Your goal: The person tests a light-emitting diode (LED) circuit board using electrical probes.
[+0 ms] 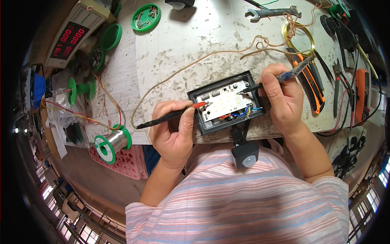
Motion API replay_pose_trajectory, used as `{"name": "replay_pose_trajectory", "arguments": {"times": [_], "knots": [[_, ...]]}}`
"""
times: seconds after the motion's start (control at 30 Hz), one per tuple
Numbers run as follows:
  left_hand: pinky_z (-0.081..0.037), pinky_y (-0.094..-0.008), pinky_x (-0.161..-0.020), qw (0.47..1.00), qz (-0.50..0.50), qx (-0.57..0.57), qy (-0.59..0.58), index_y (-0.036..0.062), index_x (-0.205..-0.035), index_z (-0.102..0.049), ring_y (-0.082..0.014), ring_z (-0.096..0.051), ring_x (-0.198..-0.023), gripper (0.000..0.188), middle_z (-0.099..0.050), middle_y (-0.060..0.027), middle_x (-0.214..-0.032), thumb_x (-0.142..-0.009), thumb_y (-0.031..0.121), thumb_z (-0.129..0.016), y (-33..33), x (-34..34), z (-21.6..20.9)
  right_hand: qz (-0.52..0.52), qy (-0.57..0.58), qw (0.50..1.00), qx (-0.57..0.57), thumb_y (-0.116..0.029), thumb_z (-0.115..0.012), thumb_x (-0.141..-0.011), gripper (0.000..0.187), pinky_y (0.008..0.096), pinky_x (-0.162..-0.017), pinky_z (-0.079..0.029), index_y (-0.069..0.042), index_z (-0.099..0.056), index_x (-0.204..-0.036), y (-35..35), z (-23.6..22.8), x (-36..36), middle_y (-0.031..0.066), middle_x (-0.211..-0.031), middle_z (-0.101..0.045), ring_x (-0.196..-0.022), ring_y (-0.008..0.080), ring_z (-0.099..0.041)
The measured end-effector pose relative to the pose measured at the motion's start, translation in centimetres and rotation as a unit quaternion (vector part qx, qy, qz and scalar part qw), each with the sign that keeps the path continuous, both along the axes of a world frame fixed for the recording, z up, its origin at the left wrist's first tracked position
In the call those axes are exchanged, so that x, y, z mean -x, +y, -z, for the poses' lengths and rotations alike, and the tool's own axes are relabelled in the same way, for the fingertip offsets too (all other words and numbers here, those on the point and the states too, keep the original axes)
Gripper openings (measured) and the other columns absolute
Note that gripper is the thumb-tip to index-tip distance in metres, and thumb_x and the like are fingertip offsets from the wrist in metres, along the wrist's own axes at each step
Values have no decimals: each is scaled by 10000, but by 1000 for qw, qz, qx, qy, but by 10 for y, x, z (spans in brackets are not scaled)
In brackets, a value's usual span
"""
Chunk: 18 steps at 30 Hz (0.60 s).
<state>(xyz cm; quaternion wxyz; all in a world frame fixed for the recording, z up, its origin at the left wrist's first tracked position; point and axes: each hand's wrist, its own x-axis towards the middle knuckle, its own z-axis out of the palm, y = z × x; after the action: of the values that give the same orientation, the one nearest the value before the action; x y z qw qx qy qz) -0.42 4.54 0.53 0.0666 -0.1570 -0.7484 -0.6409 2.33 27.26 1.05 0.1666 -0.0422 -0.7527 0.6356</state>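
An opened black LED floodlight housing (197, 120) lies tilted at the table's near edge. Inside it is a white LED circuit board (219, 106) with blue, red and yellow-green wires along its near side. A black motion sensor (245, 156) hangs off the near edge of the housing. My left hand (172, 132) is closed around a black test probe with a red tip (199, 105), its point at the board's left part. In my right hand (282, 95) I grip a dark pen-like probe wrapped in bluish tape (289, 74). Its point is at the board's upper right; exact contact cannot be told.
A tan wire (195, 61) arcs from the left probe across the table. A solder spool (118, 140) and red-lit power supply (69, 42) stand left. Rightward lie an orange utility knife (310, 87), pliers (336, 83) and an orange multimeter (360, 95); a wrench (272, 13) lies far back.
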Motion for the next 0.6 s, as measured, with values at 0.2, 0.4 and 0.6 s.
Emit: {"name": "replay_pose_trajectory", "arguments": {"times": [0.2,0.4,0.6], "knots": [[-493,-274,-706,1000,-4,20,-6,-26,-980,-640,-175,-607,-817,121,-631,-103,-920,-874,-20,-698,-1,1,-2,-6,20,1000,-17,-120,-565,-997,133,234,-559,-380,-8,-599,-934,0,1,2,1,-695,-535,-614,77,-451],[-494,-282,-708,999,-11,33,11,-22,-981,-641,-184,-607,-818,120,-636,-102,-922,-877,-8,-698,-1,-1,-2,-9,8,1000,-16,-118,-568,-998,138,230,-548,-369,1,-602,-937,2,1,1,0,-696,-535,-608,72,-444],[-493,-282,-719,1000,-16,12,15,-17,-996,-634,-185,-604,-825,129,-639,-105,-932,-887,12,-698,0,-2,0,-7,13,1000,-10,-118,-570,-998,141,228,-549,-368,8,-602,-942,3,2,1,-6,-699,-537,-607,68,-442]]}}
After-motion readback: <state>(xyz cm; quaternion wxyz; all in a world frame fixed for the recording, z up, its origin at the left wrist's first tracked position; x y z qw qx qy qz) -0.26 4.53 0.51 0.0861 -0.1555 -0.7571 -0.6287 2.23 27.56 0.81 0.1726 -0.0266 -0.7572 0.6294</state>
